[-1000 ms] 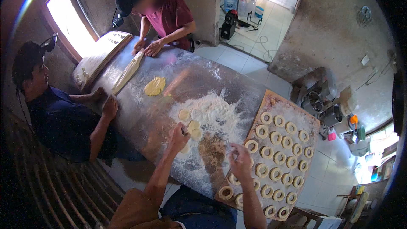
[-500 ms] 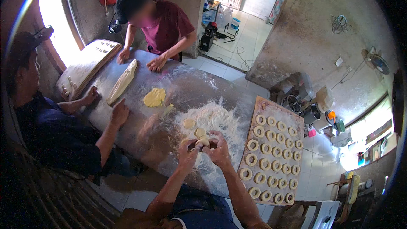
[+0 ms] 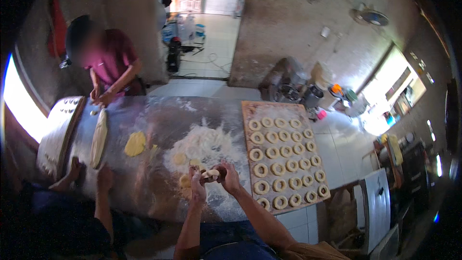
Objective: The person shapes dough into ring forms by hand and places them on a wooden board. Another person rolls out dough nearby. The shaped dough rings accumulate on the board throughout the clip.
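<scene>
Between my two hands, above the metal table, is a pale dough ring [image 3: 210, 175] with its hole showing. My left hand [image 3: 198, 185] grips its left side, and my right hand [image 3: 229, 179] has fingers curled round the right side. Beneath and behind them, white flour [image 3: 204, 139] is spread over the tabletop. Small flat dough rounds [image 3: 179, 158] lie in the flour by my left hand, with more dough [image 3: 185, 181] just left of that wrist.
Right of my hands, a floured wooden board [image 3: 248, 110] bears rows of dough rings [image 3: 277, 169]. Leftward lie a yellow dough piece [image 3: 135, 144] and a long dough strip [image 3: 99, 137]. A co-worker in maroon [image 3: 113, 58] stands at the far left; another person's hand [image 3: 104, 178] rests nearer.
My view has swung rightward. The dough in my hands now shows an open ring. The maroon-shirted co-worker's hands, earlier apart, have come together at the strip's far end.
</scene>
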{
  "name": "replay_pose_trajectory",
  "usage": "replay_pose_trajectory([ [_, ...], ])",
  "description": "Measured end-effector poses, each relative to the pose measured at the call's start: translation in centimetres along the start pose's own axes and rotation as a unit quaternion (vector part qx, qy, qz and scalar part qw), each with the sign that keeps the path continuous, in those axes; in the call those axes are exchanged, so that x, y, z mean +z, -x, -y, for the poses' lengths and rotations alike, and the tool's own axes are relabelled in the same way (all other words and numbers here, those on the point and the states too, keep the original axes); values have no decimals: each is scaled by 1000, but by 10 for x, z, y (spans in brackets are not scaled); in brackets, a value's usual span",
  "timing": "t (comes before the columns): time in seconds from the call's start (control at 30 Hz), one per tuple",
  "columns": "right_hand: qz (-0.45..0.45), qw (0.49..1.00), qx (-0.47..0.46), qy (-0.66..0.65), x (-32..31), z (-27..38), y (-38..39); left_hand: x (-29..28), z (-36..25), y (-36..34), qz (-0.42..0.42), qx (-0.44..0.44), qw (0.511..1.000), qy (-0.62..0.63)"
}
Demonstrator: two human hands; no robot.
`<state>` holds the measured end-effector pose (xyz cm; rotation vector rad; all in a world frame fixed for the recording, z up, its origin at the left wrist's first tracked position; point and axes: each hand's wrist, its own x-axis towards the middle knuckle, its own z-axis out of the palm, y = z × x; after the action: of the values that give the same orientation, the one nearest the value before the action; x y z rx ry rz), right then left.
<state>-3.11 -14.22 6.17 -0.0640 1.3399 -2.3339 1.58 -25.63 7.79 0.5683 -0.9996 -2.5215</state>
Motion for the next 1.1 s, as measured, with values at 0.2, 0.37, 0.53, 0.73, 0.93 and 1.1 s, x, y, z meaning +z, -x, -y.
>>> replay_pose_trajectory([
  [0.2,-128,909,-175,356,-22,34,12,13,87,-23,225,80,969,56],
  [0.37,-212,891,39,399,-78,76,19,99,102,-10,113,-40,937,-327],
  [0.53,-285,856,-246,353,-161,82,19,146,182,-22,73,-311,935,156],
  [0.73,-259,871,-157,388,-238,148,16,168,301,-44,219,44,948,-226],
  [0.93,-291,846,-163,415,-340,185,10,257,355,-44,342,-34,880,-329],
  [1.1,-280,851,-212,390,-383,240,-5,316,415,-48,238,25,946,-221],
])
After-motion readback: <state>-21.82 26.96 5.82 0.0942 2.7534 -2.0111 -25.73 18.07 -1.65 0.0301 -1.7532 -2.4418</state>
